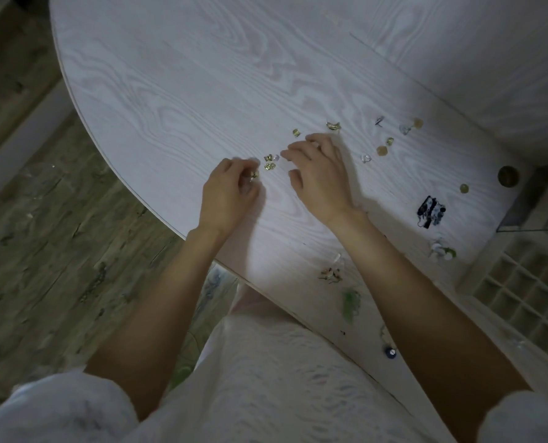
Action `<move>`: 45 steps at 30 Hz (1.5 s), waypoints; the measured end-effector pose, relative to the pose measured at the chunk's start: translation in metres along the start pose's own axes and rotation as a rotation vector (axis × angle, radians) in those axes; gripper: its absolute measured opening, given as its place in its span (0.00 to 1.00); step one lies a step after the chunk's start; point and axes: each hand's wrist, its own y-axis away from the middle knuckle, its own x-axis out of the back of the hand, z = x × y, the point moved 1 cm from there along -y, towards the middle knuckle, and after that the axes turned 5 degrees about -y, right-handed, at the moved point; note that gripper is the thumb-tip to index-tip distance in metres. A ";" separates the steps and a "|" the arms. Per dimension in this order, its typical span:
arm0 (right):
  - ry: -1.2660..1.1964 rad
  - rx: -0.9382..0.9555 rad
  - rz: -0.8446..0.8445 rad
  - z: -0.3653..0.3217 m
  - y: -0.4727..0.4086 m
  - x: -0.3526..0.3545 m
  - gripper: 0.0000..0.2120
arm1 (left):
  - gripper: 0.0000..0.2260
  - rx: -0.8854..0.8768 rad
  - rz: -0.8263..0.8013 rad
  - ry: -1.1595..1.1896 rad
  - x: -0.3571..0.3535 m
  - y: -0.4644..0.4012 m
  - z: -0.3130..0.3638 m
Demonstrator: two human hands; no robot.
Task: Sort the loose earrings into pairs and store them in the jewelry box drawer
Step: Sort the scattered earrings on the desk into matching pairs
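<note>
The left hand (226, 190) pinched a small gold earring (254, 176) in curled fingertips, just left of two gold earrings (269, 162) on the white table (176, 91). The right hand (319, 174) hovered beside them, fingers loosely spread. Such studs likely handle light, hard and slippery; pinch the body. The table edge ran near the left wrist; open tabletop lay beyond.

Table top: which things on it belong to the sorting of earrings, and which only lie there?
For the job:
- small gold earring pinched in the left hand
- gold earrings between the hands
- amber round studs
- black earring cluster
- compartment tray, probably the drawer

Only lying there:
- round brown knob
- green item near the table edge; too blurred to name
</note>
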 end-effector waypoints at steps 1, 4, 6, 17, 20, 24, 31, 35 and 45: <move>0.001 -0.007 -0.009 -0.001 -0.002 -0.001 0.10 | 0.12 0.004 0.013 -0.002 -0.001 -0.001 0.000; 0.001 -0.027 0.016 0.000 -0.003 0.002 0.06 | 0.11 0.019 0.021 0.032 -0.002 -0.004 -0.001; -0.006 -0.035 0.027 0.000 -0.003 0.004 0.06 | 0.11 0.029 0.017 0.059 -0.002 -0.003 -0.002; 0.044 0.112 -0.125 -0.009 -0.030 -0.008 0.11 | 0.08 -0.022 0.042 0.004 -0.001 -0.002 -0.001; 0.008 0.078 -0.100 -0.005 -0.024 -0.003 0.09 | 0.04 -0.007 0.020 -0.053 -0.001 -0.008 -0.002; -0.140 -0.004 0.070 -0.004 0.004 0.016 0.09 | 0.04 -0.018 0.002 -0.074 -0.004 0.000 0.003; -0.148 -0.258 -0.043 -0.004 0.090 0.025 0.07 | 0.04 -0.226 -0.120 -0.092 -0.044 0.048 0.039; -0.191 -0.418 -0.030 0.004 0.114 0.028 0.08 | 0.06 -0.270 -0.163 -0.058 -0.061 0.062 0.060; -0.258 -0.498 -0.035 0.009 0.132 0.038 0.14 | 0.10 -0.189 -0.183 -0.030 -0.059 0.071 0.063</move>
